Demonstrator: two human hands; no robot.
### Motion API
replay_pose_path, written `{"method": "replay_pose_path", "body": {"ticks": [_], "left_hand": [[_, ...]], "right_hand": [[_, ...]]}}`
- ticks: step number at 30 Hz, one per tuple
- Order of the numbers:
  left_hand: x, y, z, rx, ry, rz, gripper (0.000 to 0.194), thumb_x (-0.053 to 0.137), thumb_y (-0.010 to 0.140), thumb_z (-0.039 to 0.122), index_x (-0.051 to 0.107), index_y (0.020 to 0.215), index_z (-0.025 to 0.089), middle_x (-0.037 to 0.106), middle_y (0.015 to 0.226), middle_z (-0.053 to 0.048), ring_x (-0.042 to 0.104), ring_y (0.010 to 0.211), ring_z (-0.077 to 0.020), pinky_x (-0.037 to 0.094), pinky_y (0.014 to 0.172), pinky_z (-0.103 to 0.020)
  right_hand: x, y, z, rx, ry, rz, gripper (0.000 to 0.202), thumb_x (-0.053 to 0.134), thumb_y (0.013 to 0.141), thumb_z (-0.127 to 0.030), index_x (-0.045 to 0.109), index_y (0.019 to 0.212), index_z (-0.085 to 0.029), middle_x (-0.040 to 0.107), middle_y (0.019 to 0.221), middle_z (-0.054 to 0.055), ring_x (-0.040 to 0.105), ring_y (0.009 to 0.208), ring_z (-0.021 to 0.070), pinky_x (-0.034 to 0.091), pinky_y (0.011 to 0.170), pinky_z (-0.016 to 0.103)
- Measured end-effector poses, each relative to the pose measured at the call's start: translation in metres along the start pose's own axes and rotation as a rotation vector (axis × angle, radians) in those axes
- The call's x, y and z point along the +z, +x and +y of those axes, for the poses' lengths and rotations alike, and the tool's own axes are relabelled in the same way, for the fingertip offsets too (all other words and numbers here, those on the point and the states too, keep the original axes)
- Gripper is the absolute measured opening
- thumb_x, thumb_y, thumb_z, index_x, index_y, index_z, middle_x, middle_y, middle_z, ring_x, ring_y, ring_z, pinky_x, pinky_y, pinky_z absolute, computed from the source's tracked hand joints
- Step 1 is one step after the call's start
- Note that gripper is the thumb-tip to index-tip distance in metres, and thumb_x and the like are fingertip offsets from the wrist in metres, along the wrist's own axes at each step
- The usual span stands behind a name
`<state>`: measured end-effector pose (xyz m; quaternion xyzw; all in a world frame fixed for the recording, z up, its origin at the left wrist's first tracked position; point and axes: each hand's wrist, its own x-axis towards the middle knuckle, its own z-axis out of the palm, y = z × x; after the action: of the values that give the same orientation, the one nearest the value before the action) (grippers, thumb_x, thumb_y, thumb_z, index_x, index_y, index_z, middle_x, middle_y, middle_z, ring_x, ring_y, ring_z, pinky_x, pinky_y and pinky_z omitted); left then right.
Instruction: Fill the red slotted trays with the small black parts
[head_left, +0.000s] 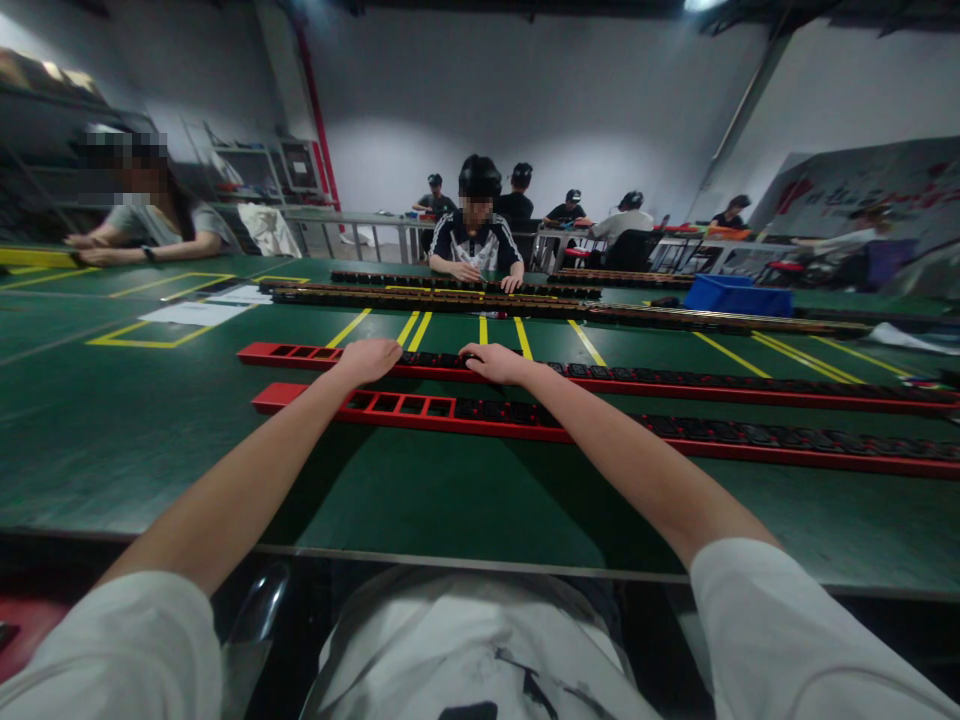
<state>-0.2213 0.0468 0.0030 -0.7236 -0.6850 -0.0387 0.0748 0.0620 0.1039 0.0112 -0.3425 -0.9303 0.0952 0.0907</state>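
Note:
Two long red strips with square openings lie across the green table in front of me, the far strip point(637, 383) and the near strip point(397, 403). Black square pieces point(491, 410) fill most openings; several at the left ends have none. My left hand point(371, 360) rests over the far strip, its fingers curled down, and its fingertips are hidden. To its right, my right hand point(495, 362) is also at the far strip, with bent fingers pressed together above the black pieces. What either hand grips is too small or hidden to make out.
Long dark strips point(450, 298) lie across the table beyond, where a co-worker point(476, 235) works opposite. A blue bin point(739, 296) stands at right; white paper point(195, 312) lies at left. Another person point(157, 215) sits far left. Yellow tape lines mark the table point(420, 500).

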Motion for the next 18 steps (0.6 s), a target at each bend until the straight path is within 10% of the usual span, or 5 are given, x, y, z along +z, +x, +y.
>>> {"method": "replay_pose_path", "body": {"ticks": [18], "left_hand": [[0.0086,0.0047,-0.0044,0.039,-0.050,0.165,0.048,0.032,0.098,0.043,0.070,0.109,0.015,0.067,0.118,-0.017,0.058,0.115,-0.0315,0.046,0.096,-0.044]], "right_hand": [[0.0004,0.0007,-0.0001,0.000,0.012,0.005,0.038,0.046,0.100,-0.032,0.059,0.134,-0.019,0.066,0.132,0.012,0.063,0.116,0.0261,0.046,0.100,0.037]]}}
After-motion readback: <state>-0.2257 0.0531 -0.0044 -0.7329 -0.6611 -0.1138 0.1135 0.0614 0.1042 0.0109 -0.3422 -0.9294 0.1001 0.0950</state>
